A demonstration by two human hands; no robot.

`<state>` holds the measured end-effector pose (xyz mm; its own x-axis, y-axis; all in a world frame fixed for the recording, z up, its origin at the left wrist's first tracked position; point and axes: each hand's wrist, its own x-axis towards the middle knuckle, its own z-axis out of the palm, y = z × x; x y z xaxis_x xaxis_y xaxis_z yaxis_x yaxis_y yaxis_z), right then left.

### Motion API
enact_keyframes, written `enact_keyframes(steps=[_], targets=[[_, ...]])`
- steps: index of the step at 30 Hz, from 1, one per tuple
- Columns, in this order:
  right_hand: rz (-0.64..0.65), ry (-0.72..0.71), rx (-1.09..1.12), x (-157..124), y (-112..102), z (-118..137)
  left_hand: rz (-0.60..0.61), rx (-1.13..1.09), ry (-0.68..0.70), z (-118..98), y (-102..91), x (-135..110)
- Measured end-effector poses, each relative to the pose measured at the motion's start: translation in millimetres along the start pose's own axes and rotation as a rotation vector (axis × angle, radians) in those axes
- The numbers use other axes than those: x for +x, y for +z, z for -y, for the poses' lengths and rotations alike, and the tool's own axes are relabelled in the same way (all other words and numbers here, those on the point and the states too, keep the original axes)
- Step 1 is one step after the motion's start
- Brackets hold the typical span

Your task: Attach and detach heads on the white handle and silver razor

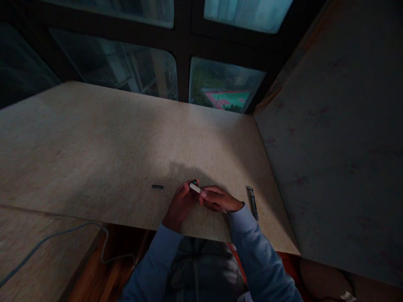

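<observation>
Both hands meet over the table near its front edge. My left hand (181, 204) is closed around the upper end of a small white bar-shaped object (194, 188). A short dark green piece (193, 182) shows at its fingertips, beside the white end; whether the two are joined I cannot tell. My right hand (222, 199) pinches the lower end of the white object, thumb on top. Left of the hands lies a small dark cylinder-like piece (157, 187). To the right, a slim black and grey tool (252, 203) rests by my right forearm.
The pale table (126, 138) runs back to dark-framed windows (182, 54). A patterned wall panel (340, 147) borders it on the right. At the lower left, a grey cable (59, 232) crosses a second surface and hangs over a gap.
</observation>
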<state>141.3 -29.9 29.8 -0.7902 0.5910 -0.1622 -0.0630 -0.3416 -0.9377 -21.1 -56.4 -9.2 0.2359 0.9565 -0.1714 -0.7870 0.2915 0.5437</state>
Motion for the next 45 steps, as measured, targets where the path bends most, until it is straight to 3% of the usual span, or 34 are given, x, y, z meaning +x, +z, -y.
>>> enact_keyframes(steps=[11, 20, 31, 38, 42, 45], targets=[[-0.182, -0.070, -0.064, 4, 0, 2, 0.025, -0.031, 0.000, 1, -0.5, 4], [-0.113, -0.056, -0.036, 3, -1, 0, 0.041, -0.105, 0.033, 0, 5.0, 3], [-0.164, -0.073, -0.060, 5, -3, -3, -0.071, -0.176, -0.015, 1, -2.2, 5], [-0.241, -0.140, 0.049, 5, -2, -1, -0.047, -0.127, 0.014, 1, -0.9, 4], [-0.337, -0.183, 0.054, 6, -1, -1, -0.122, -0.041, 0.067, -1, 6.3, 3], [-0.365, -0.175, 0.051, 8, -1, -1, -0.310, 0.221, 0.274, 0, 15.8, 0]])
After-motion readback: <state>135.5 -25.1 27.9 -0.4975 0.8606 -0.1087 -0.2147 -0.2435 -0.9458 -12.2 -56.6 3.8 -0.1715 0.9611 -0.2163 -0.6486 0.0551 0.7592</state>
